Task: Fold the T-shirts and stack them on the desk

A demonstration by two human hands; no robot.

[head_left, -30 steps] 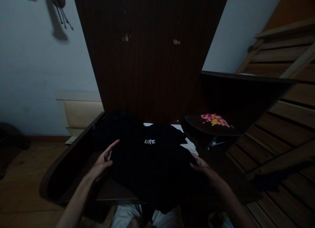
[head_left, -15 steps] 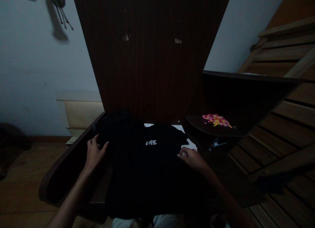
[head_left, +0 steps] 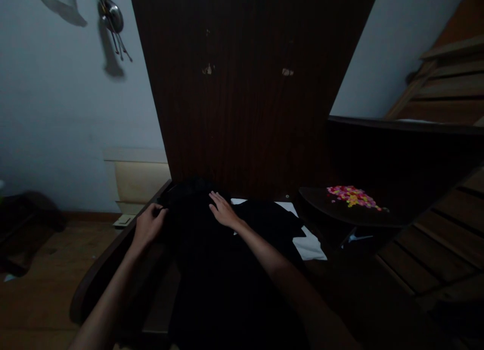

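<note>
A black T-shirt [head_left: 234, 274] lies spread over the dark desk top, its collar toward the back panel. At its left sleeve edge, my left hand [head_left: 150, 224] has thumb and fingers pinched together on the dark cloth. My right hand [head_left: 223, 210] lies flat with fingers stretched out on the upper part of the shirt, covering most of the white lettering. From under the shirt's right sleeve and collar pokes a white sheet or cloth [head_left: 310, 245]. More dark fabric is bunched at the back left; its outline is hard to see in the dim light.
A tall dark wooden panel [head_left: 245, 103] rises behind the desk. On the right, a rounded shelf [head_left: 321, 202] bears a pile of small pink and yellow pieces [head_left: 353, 196]. A raised curved side edge [head_left: 85, 299] bounds the desk on the left. Wooden slats [head_left: 449, 239] stand far right.
My right hand has left the shirt's right sleeve and moved left across the chest, now over the lettering. My left hand's fingers have closed at the left sleeve. The view has shifted slightly.
</note>
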